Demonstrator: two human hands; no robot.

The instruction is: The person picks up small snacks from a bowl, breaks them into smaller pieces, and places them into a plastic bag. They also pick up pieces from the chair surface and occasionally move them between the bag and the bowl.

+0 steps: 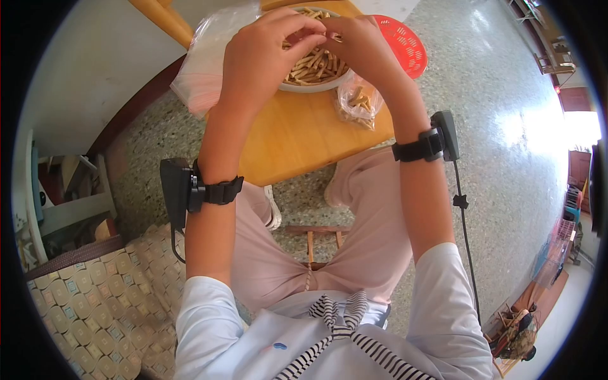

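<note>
A bowl with a pale rim, full of short light-brown sticks, stands on a yellow wooden stool top. Over the bowl my left hand and my right hand meet at the fingertips, both pinched closed. Whatever lies between the fingers is too small to name. Just below the bowl, near my right wrist, sits an open clear plastic bag with several of the same sticks inside.
Clear plastic bags lie left of the bowl. A red perforated basket is at its right. Patterned cushions are at lower left, and my knees flank the stool's near edge.
</note>
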